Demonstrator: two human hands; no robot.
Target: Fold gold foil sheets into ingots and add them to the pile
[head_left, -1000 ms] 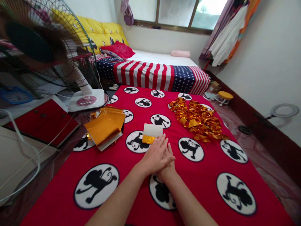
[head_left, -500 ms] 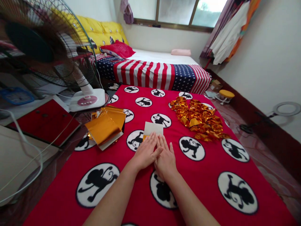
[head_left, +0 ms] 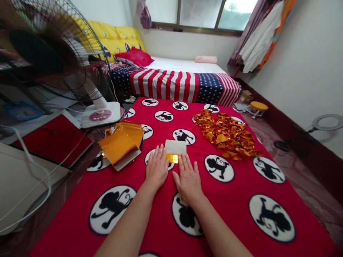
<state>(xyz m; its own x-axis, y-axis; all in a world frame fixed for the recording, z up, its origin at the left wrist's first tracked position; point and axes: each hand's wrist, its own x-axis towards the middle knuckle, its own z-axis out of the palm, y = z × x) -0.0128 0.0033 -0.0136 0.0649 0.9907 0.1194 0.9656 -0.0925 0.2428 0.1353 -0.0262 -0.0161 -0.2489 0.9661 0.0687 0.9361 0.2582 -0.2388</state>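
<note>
Our fingers (head_left: 160, 154) lie spread and straight, both palms down and holding nothing. Our left hand (head_left: 157, 168) rests just left of the near corner of a white card (head_left: 175, 147), and our right hand (head_left: 188, 182) sits just below it, its fingertips about at the card's near edge; we cannot tell whether they touch. Flat, open fingers and light pressure suit thin metallic sheet best, since a pinch could crease it.

The card lies flat between our hands, its long axis running sideways across the blanket and tilted only slightly. A strip of gold foil (head_left: 172, 158) shows beneath its near edge, on the left side, pointing toward us.

Further out, the red monkey-print blanket (head_left: 238, 217) carries a stack of gold foil sheets (head_left: 118, 146) with white backing to our left. To our right lies a heap of crumpled gold foil pieces (head_left: 227, 135). Past the blanket's left edge are a red folder (head_left: 55, 141) and an electric fan (head_left: 60, 53) on a white base. Beyond it, a bed with a stars-and-stripes cover (head_left: 171, 84) runs beneath the window (head_left: 200, 14), and a yellow stool (head_left: 257, 106) stands on the floor at right.
</note>
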